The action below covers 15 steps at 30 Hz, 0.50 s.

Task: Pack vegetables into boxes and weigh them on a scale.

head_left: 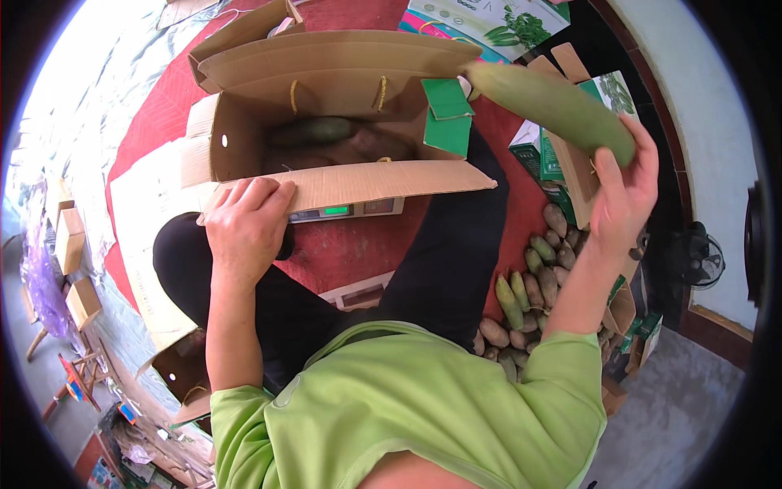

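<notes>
My right hand [623,187] holds a long green radish [554,106] by its thicker end, up at the right, with the pale tip pointing left toward the carton. My left hand [244,216] grips the front flap [383,186] of an open cardboard carton [236,134] between my knees. Several radishes [309,130] lie in the carton, partly in shadow. Yellow cord handles [381,94] hang on its far wall, and a green flap [447,122] folds at its right end. Below the front flap shows part of a scale [383,208] with a lit green display.
A pile of radishes [533,285], some dirt-covered, lies on the red floor cover [350,253] by my right leg. Open cartons [574,175] stand beyond it, near a small black fan [699,259]. Another open carton [183,371] sits at my left. A printed box [489,28] lies at the back.
</notes>
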Available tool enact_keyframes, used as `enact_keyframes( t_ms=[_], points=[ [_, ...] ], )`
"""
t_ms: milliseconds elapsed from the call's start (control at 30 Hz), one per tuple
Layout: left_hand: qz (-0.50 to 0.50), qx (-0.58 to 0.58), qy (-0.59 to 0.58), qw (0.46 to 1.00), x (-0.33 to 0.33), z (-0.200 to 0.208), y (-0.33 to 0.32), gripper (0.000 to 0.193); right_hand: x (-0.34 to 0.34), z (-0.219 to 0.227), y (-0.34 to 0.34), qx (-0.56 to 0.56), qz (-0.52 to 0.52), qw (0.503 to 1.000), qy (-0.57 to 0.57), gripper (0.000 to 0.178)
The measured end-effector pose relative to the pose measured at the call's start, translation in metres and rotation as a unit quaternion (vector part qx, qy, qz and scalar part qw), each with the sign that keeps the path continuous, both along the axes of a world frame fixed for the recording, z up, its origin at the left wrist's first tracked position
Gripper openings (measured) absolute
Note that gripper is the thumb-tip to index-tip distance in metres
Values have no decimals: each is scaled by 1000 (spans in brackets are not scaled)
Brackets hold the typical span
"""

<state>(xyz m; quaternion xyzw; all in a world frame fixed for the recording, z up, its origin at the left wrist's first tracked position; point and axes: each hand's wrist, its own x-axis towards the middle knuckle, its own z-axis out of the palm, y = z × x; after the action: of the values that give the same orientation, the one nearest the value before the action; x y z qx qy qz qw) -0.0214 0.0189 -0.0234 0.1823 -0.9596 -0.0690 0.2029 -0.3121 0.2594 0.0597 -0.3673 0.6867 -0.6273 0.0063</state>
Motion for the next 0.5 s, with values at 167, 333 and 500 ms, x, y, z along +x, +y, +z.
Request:
enact_keyframes(
  t_ms=[167,333,500],
  points=[
    [8,-2,-7,1000,0,2,1,22,26,-24,-74,7,167,985,-53,39],
    [5,-10,1,1000,-1,-4,3,22,34,-86,-100,200,191,961,-1,30],
    [15,-11,-19,1000,-1,-6,3,23,1,-78,-47,147,76,985,-53,24]
  ],
)
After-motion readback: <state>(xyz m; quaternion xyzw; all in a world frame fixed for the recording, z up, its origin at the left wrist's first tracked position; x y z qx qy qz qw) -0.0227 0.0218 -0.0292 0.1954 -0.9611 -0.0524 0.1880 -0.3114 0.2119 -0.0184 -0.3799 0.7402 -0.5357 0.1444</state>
